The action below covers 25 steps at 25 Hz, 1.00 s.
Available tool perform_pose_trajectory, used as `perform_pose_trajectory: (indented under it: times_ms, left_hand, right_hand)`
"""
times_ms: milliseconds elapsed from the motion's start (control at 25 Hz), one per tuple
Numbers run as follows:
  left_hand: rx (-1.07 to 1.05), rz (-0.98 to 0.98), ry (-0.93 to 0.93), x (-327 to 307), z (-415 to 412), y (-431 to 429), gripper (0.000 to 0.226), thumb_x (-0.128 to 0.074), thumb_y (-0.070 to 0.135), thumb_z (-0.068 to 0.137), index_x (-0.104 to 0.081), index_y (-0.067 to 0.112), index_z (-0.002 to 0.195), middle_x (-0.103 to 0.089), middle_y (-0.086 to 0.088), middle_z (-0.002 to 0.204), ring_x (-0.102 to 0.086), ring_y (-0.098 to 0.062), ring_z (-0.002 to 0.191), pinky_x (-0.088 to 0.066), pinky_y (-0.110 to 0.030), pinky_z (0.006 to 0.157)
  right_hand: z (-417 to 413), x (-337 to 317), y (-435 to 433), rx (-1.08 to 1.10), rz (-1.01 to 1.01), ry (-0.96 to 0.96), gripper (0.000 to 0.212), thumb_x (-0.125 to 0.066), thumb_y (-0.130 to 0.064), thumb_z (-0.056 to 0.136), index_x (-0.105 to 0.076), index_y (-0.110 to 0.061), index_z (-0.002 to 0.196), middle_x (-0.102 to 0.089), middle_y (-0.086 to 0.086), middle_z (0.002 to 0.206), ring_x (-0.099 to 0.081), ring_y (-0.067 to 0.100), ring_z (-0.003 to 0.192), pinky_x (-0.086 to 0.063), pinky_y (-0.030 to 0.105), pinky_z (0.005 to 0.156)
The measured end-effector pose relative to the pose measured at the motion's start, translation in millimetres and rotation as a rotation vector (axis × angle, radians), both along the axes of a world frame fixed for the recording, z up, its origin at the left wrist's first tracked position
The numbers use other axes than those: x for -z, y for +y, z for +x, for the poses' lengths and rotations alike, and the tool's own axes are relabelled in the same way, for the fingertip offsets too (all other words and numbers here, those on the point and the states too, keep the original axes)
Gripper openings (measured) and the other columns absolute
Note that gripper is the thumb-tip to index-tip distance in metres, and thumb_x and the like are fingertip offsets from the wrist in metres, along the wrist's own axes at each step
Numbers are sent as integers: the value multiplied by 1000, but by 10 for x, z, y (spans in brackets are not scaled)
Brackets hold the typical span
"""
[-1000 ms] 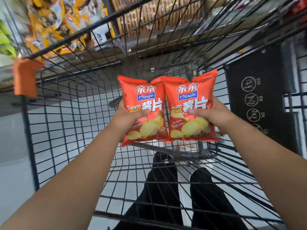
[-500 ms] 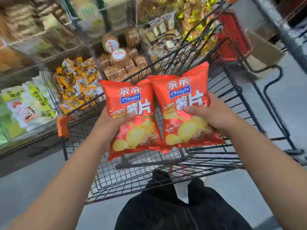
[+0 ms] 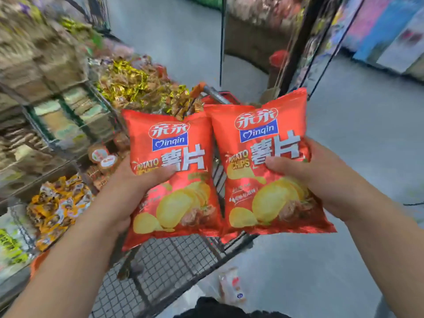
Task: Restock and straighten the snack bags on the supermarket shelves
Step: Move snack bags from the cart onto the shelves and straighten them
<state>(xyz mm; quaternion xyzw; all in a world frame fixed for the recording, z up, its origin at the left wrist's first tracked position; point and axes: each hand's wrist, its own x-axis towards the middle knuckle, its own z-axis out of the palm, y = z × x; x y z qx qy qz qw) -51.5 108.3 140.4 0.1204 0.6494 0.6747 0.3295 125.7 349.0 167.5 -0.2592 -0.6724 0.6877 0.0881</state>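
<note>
left hand (image 3: 128, 193): pinches left chip bag (image 3: 174, 180), thumb across front | right hand (image 3: 316, 180): pinches right chip bag (image 3: 268, 161) likewise | bags upright, edges touching, over cart (image 3: 174, 267) | advice: grip lightly, face labels forward onto shelves (image 3: 57, 125)

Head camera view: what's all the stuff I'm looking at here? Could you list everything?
left chip bag: one, red, held centre-left
right chip bag: one, red, held beside it
cart: one, dark wire mesh, below the bags
shelves: several, blurred, stocked with snacks, at left
yellow packets: many, yellow-orange, low shelf at left
small packet: one, pale, on the grey floor
left hand: one, grips left chip bag, thumb on front
right hand: one, grips right chip bag, thumb on front
</note>
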Motion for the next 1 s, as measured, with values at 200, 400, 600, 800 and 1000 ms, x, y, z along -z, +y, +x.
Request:
perform_pose_trajectory:
  times_ms: [200, 400, 600, 800, 1000]
  left_hand:
    - [200, 60, 85, -457, 610, 1002, 64, -87, 11, 54, -66, 17, 114, -76, -7, 100, -75, -24, 83, -59, -32, 63]
    - [415, 137, 94, -703, 1461, 2042, 69, -87, 16, 56, -64, 15, 121, -75, -9, 105, -74, -28, 89, -59, -36, 68]
    - [658, 183, 56, -761, 2349, 3019, 59, -80, 12, 68, -63, 14, 124, -73, -12, 112, -72, -30, 95, -60, -39, 74]
    - [812, 209, 14, -836, 3017, 3717, 52, -79, 10, 68, -65, 15, 117, -74, -12, 108, -73, -28, 90, -60, -36, 71]
    - [1004, 216, 12, -973, 3659, 4487, 48, -75, 17, 65, -68, 14, 113, -75, -13, 104, -74, -28, 83, -59, -35, 65]
  right_hand:
    - [1064, -342, 626, 199, 46, 82, 71, -90, -36, 55, -64, -20, 118, -73, 4, 109, -71, 27, 97, -54, 44, 87]
    - [2290, -573, 1153, 439, 100, 162, 56, -81, -29, 57, -66, -19, 111, -75, 4, 102, -73, 24, 90, -60, 35, 74]
    - [3520, -617, 1503, 708, 147, 140, 59, -81, -28, 56, -66, -17, 113, -75, 5, 103, -73, 24, 91, -57, 38, 80]
    - [4310, -655, 1733, 892, 153, 118, 70, -90, -35, 50, -66, -18, 113, -75, 7, 102, -72, 28, 93, -55, 44, 85]
    - [4903, -747, 1898, 1122, 200, 133, 58, -86, -28, 55, -67, -21, 109, -76, 4, 99, -73, 25, 89, -55, 43, 84]
